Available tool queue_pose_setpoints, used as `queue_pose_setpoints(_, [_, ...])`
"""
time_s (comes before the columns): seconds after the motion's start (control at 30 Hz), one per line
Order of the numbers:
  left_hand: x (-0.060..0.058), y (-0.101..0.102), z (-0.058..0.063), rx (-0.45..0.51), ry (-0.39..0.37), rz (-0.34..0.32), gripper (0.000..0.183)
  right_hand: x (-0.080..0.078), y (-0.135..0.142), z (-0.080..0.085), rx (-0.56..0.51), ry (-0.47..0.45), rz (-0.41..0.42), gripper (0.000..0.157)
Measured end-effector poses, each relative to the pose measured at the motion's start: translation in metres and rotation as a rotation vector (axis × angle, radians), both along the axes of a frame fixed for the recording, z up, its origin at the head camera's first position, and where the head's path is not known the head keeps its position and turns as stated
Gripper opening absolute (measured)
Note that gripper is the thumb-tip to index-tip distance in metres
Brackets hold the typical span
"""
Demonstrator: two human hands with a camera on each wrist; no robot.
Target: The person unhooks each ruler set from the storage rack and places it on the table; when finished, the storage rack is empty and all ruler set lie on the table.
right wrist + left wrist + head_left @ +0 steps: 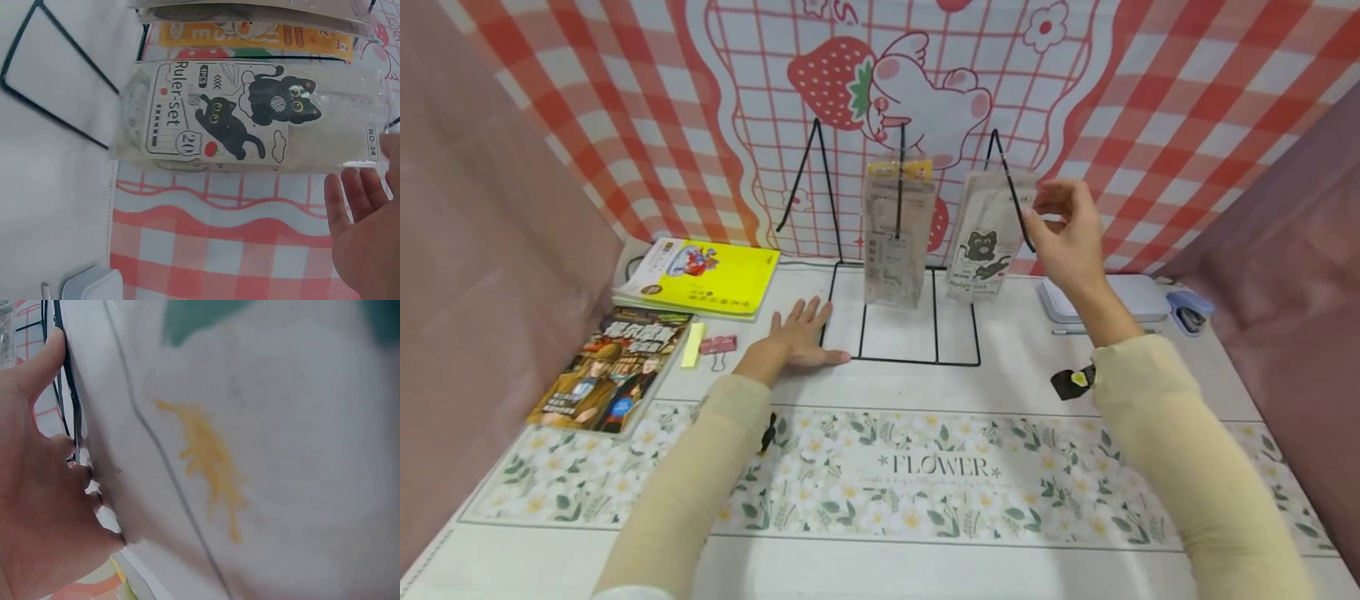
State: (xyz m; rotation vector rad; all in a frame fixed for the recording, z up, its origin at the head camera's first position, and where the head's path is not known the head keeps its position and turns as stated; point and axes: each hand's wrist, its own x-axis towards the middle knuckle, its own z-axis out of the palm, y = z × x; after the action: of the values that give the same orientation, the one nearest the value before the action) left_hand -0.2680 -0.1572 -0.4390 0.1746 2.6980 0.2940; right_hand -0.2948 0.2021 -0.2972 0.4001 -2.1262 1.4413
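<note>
A black wire rack (957, 363) stands on the table with upright prongs. On its right prong hangs a clear packet (987, 250) labelled "Ruler-set", with black cats (219, 125) on its card. My right hand (1070, 237) pinches this packet's edge close to the prong; in the right wrist view the thumb overlaps its corner and the other fingertips (336, 187) meet its lower edge. From the middle prong hangs another packet (895, 242) with a yellow top strip. Fingers spread, my left hand (801, 333) rests on the table and the rack's left base wire.
At left lie a yellow book (715, 279), a comic-style book (613, 367), yellow sticky notes (693, 345) and a pink binder clip (718, 344). At right are a pale case (1120, 298), a pencil (1067, 332) and a blue stapler-like item (1190, 315). A checked cloth hangs behind.
</note>
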Motion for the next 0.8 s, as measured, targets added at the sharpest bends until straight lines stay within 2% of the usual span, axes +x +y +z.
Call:
queue_pose_setpoints(0.1, [-0.001,0.0,0.001,-0.001,-0.009,-0.004,0.106,-0.005,-0.004,0.002,-0.045,0.033,0.004,0.032])
queue_pose_setpoints(0.33, [-0.002,0.0,0.001,-0.007,-0.024,0.002,0.106,-0.006,-0.003,0.004,-0.002,0.084,0.046,0.029])
queue_pose_setpoints(0.5, [-0.001,0.001,0.002,-0.01,-0.019,0.007,0.106,0.005,0.001,0.007,0.07,0.092,0.062,0.029])
queue_pose_setpoints(0.8, [-0.002,0.001,0.001,-0.002,-0.018,0.002,0.106,0.035,0.012,0.009,0.196,0.117,0.113,0.025])
